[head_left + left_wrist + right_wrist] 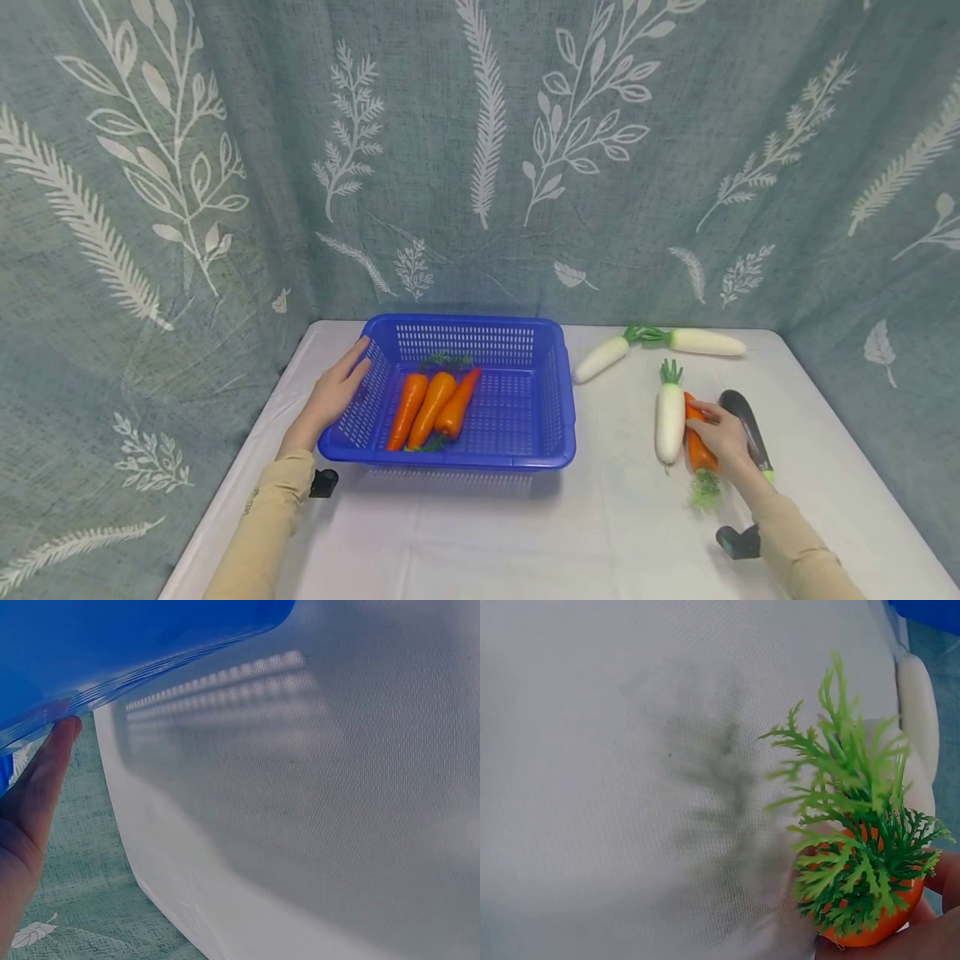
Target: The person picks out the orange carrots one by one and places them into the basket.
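Observation:
In the head view, my left hand (334,398) rests at the left side of a blue plastic basket (480,461), its fingers extended along the rim. The left wrist view has a straight fingertip (71,729) touching the basket's edge. Over on the right, my right hand (722,435) grips an orange carrot (701,454) with its leafy green top towards me. Close up in the right wrist view, fingers (934,930) curl round that carrot beneath its leaves. A white radish (670,423) lies just left of it, and a dark eggplant (746,427) lies to its right, partly behind the hand.
Inside the basket, three carrots (432,408) lie side by side in its left half. Two more white radishes, one on the left (602,359) and one on the right (707,342), lie towards the back of the white table (600,533). A patterned green-grey curtain (450,167) surrounds the table.

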`<control>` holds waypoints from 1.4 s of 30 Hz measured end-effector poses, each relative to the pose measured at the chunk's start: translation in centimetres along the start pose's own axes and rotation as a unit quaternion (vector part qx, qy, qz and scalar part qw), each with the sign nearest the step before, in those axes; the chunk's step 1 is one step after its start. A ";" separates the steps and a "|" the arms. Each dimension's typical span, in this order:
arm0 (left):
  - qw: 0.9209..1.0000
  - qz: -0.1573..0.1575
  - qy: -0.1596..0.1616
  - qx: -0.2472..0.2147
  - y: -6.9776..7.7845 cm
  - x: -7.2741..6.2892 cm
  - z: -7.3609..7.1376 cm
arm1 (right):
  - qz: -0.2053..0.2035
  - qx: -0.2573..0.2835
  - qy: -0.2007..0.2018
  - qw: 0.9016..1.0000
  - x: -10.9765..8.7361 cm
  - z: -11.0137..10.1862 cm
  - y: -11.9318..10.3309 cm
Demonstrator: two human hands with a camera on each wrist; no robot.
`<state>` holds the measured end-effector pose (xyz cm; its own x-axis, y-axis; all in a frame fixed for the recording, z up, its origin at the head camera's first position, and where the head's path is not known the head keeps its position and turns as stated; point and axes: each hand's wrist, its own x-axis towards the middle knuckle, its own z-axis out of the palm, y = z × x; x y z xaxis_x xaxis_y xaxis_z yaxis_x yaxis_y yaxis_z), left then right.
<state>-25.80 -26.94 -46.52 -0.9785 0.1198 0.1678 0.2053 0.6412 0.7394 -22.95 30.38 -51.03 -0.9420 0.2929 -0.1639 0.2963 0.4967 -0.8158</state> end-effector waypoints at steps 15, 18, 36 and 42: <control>1.000 -0.014 -0.009 0.022 0.1 0.3 -0.2 | 0.031 -0.008 0.015 0.999 -0.4 0.5 -0.3; 1.000 -0.011 -0.008 0.019 0.1 0.3 -0.2 | 0.041 -0.004 0.019 0.999 -0.4 0.6 -0.3; 1.000 -0.011 -0.008 0.015 0.2 0.3 -0.2 | 0.049 0.001 0.026 0.998 -0.4 0.7 -0.3; 1.000 -0.011 -0.008 0.016 0.3 0.3 -0.3 | 0.052 0.015 0.027 0.998 -0.4 0.5 -0.5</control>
<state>-26.06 -26.94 -46.03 -0.9830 0.1175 0.1411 0.1833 0.6673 0.7219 -22.76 29.59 -50.83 -0.8961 0.3853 -0.2203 0.3874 0.4369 -0.8118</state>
